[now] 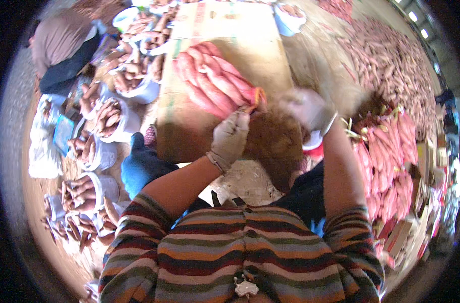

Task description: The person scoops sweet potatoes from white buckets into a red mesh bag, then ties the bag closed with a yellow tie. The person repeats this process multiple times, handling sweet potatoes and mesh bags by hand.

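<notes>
A red mesh bag of sweet potatoes (212, 78) lies on the cardboard-topped table (189, 134) in front of me. At its near right end the bag is gathered, with an orange-yellow tie (261, 96) around that spot. My left hand (230, 135), in a pale glove, is closed, its fingertips pinching the gathered end of the bag. To the right of the tie is my right hand (311, 110), gloved too and apart from the bag. Motion smears its fingers, so whether it holds anything cannot be made out.
White buckets of sweet potatoes (131, 113) crowd the left side, where another person (66, 45) bends over. Filled red mesh bags (386, 156) are stacked at right. Behind them spreads a large heap of loose sweet potatoes (391, 65). A white bucket (289, 20) stands at the table's far right corner.
</notes>
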Demonstrator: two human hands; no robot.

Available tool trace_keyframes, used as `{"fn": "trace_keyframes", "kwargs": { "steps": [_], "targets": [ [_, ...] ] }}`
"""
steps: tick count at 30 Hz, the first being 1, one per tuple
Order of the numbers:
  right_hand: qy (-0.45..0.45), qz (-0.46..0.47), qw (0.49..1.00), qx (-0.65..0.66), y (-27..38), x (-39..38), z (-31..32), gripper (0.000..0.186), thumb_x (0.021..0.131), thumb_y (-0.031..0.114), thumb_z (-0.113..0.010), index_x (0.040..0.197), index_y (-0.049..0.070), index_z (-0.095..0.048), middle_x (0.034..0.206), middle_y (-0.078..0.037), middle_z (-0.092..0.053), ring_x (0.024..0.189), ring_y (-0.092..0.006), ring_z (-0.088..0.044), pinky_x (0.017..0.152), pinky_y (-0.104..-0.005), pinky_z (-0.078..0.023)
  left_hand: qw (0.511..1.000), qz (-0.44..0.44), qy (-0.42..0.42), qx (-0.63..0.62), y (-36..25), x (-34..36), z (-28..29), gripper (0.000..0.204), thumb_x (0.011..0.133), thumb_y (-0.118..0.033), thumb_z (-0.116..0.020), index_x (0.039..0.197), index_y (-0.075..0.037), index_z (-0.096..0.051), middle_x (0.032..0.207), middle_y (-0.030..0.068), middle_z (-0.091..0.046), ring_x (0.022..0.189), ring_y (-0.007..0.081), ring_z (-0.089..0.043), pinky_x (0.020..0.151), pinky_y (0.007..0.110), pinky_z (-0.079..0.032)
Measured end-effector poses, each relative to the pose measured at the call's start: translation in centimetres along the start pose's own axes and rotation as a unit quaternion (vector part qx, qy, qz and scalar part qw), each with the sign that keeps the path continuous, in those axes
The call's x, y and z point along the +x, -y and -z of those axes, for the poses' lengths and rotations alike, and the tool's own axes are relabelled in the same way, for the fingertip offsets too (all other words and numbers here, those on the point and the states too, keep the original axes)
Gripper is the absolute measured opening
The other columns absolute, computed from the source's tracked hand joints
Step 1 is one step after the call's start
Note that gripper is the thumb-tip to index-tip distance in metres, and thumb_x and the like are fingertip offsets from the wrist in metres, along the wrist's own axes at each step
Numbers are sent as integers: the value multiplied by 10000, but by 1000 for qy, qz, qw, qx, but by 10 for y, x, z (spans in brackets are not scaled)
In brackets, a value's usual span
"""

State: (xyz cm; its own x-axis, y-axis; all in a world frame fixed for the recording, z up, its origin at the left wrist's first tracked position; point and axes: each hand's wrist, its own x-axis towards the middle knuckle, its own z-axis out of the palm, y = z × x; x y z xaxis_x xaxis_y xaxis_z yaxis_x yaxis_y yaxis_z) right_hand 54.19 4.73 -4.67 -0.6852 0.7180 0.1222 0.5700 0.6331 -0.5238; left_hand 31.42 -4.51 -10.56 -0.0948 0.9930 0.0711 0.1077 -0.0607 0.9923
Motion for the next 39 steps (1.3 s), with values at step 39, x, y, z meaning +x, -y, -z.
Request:
{"fn": "trace_keyframes", "kwargs": {
  "steps": [39],
  "targets": [
    [249, -369, 886, -131, -225, -12, -102, 367, 819, 333, -642, 1135, 148, -661, 1134, -87, -665, 978, -245, -643, 810, -389, -505, 997, 70, 15, -25, -11, 4, -14, 313, 1006, -281, -466, 1181, -50, -581, 779, -27, -577, 570, 29, -432, 482, 194, -362]
  ]
}}
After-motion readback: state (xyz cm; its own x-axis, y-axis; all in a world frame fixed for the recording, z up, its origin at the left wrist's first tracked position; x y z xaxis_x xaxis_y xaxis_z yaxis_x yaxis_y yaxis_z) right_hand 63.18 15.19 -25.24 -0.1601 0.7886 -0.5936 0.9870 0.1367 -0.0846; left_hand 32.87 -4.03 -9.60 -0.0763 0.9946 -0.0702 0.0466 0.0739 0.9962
